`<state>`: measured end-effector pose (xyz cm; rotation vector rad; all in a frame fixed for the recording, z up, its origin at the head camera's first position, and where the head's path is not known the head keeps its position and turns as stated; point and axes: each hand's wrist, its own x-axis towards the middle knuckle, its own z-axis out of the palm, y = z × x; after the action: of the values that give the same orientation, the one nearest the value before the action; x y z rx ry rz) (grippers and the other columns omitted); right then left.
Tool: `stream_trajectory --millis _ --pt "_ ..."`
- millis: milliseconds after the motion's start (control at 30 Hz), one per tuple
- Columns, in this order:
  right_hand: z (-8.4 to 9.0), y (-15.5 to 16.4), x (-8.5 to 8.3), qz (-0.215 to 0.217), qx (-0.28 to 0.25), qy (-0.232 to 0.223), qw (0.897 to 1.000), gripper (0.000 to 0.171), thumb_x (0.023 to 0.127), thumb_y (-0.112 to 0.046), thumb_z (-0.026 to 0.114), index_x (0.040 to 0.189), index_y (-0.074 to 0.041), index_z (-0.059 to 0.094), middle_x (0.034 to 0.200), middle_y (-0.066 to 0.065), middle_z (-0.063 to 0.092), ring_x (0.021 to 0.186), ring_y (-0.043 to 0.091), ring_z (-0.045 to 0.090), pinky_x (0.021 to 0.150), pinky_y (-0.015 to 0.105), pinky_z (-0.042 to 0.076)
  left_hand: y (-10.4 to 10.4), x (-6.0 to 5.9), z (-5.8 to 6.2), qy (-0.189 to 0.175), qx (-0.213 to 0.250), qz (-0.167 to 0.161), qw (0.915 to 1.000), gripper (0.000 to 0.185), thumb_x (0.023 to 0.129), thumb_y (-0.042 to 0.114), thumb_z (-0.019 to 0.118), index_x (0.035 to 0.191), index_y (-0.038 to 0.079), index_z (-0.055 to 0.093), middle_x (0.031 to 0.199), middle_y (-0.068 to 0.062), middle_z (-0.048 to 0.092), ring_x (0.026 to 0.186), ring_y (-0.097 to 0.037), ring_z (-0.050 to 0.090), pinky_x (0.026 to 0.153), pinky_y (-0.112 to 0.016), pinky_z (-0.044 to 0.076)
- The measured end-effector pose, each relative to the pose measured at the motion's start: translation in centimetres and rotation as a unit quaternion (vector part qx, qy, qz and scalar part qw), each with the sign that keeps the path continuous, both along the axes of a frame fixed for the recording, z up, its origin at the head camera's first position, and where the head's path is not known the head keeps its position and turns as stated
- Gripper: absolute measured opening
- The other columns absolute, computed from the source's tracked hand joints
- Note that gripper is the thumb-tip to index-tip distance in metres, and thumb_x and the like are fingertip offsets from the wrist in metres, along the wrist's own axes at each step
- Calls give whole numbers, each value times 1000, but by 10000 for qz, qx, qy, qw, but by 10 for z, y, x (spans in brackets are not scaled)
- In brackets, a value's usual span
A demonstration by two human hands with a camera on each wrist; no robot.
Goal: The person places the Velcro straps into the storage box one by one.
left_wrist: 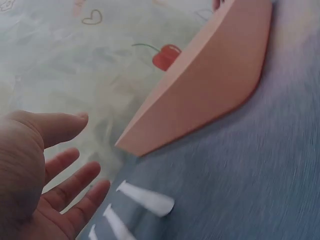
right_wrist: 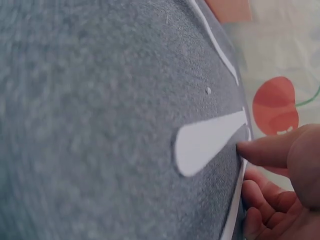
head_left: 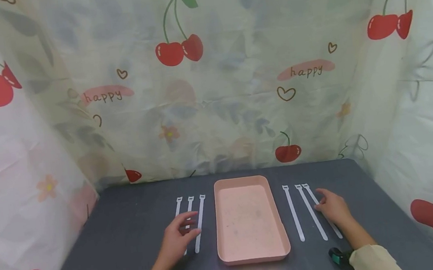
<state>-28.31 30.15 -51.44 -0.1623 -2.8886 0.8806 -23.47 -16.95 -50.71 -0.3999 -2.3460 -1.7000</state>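
Three white straps with slotted heads lie left of a pink tray (head_left: 254, 259), the nearest to it being this strap (head_left: 200, 224). My left hand (head_left: 175, 241) hovers over them, fingers loosely bent and apart from the thumb, holding nothing; it hides parts of the outer two. To the tray's right lie three more: an inner strap (head_left: 294, 215), a middle strap (head_left: 313, 215) and an outer strap (head_left: 335, 230). Beside the outer one is my right hand (head_left: 335, 209), thumb and forefinger spread. In the right wrist view, the thumb (right_wrist: 265, 150) is close to that strap; contact cannot be told.
A dark grey table (head_left: 106, 252) bears everything. Patterned curtain (head_left: 229, 107) closes in its back and sides. A black device with a green patch (head_left: 339, 257) sits at my right wrist, by a pale sleeve (head_left: 374, 261).
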Motion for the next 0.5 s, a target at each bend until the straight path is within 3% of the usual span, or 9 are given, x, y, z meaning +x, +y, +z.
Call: stream_trajectory --millis 333,500 --pt "0 -1 0 -268 62 -143 9995 53 81 -3 71 129 9 51 80 10 63 73 27 58 77 54 40 30 -5 -9 -126 670 -318 9972 44 78 -6 75 121 1 64 120 -22 62 104 -41 62 86 -48 51" --pt "0 -1 0 -360 -49 -160 9992 55 80 -4 71 129 7 51 80 10 64 75 28 58 80 56 39 38 -9 -11 -445 924 -481 9936 47 77 -8 75 122 -2 62 123 -25 59 106 -44 61 86 -39 52"
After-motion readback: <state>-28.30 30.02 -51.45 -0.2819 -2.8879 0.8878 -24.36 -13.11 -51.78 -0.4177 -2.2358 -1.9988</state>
